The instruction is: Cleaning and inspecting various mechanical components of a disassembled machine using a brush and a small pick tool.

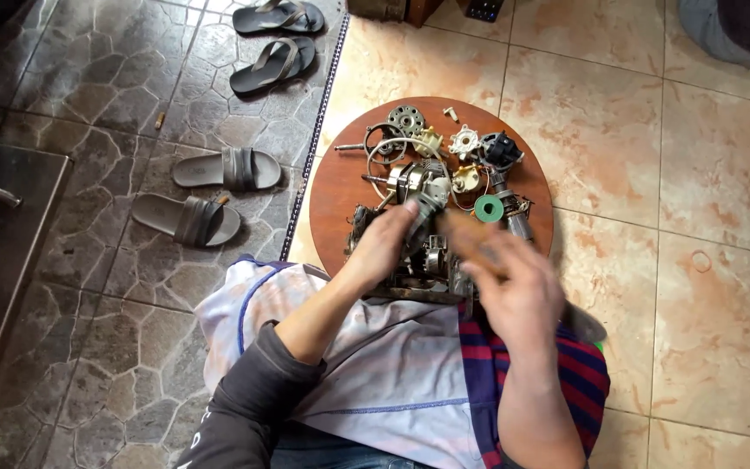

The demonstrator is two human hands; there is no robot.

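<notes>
left hand clasps the metal assembly | right hand blurred — we cannot tell its grip | risk: we judge loose parts could roll off the round board

Round board: smooth brown wood. Motor parts: dull, greasy metal. Ring: green plastic. Floor tiles: glossy. Lap cloth: white fabric.

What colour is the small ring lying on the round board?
Green ring, clearest in the head view.
</notes>
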